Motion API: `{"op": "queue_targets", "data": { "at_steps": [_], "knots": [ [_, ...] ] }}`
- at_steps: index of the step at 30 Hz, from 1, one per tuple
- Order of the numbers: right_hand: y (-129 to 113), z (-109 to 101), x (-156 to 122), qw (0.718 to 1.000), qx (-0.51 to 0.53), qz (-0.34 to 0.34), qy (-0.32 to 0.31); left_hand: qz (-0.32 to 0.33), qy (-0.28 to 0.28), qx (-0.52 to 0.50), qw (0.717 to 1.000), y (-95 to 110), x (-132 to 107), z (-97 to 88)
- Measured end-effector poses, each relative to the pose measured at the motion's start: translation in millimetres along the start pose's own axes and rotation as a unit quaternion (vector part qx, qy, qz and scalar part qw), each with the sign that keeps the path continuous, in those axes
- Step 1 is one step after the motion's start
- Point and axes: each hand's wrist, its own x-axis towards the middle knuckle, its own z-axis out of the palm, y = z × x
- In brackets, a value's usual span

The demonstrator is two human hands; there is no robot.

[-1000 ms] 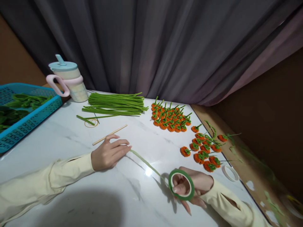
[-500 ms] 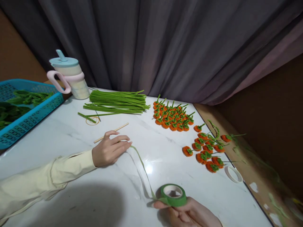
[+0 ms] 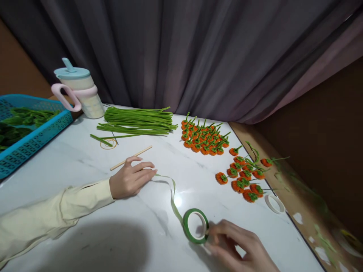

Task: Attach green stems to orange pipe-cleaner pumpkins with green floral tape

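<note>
My left hand point(image 3: 132, 179) rests on the white table, its thumb side hidden. Its fingertips are closed on the free end of a thin green tape strip point(image 3: 173, 196). That strip runs slack and curved to a roll of green floral tape point(image 3: 186, 231) with a white core. My right hand point(image 3: 236, 241), somewhat blurred, pinches the roll's right edge between thumb and fingers. The roll is tilted up, its open core facing me. Just behind my left hand lies a thin wooden stick point(image 3: 141, 151), partly covered by it.
Green pipe cleaners point(image 3: 138, 120) lie bundled at the back, near a rubber band point(image 3: 108, 144). Orange persimmon-like pieces point(image 3: 204, 139) with green stems sit to the right. A white ring point(image 3: 275, 204) is near the right edge. A lidded cup point(image 3: 92, 102) and blue basket point(image 3: 42, 138) stand left.
My right hand has turned the tape roll upright and shifted it slightly left and up. The tape strip has gone slacker. My left hand stays in place.
</note>
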Motion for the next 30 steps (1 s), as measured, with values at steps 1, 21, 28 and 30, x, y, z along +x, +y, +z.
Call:
{"op": "queue_targets", "data": {
  "at_steps": [1, 21, 28, 30],
  "knots": [
    [-1.6, 3.7, 3.5, 0.996, -0.048, -0.07, 0.029, -0.003, 0.0, -0.001, 1.0, 0.4, 0.5, 0.0],
    [-39.4, 7.1, 141.0, 0.966, 0.155, -0.188, -0.087, -0.015, -0.095, -0.069, 0.993, -8.1, 30.9, -3.0],
    [-32.8, 37.4, 156.0, 0.903, 0.386, -0.138, -0.127, 0.01, -0.14, -0.056, 0.989, -16.1, 36.3, -3.2],
    [-31.1, 36.9, 154.3, 0.899, 0.392, -0.133, -0.145, 0.018, -0.15, -0.056, 0.987, -16.0, 36.6, -3.3]
  ]
}}
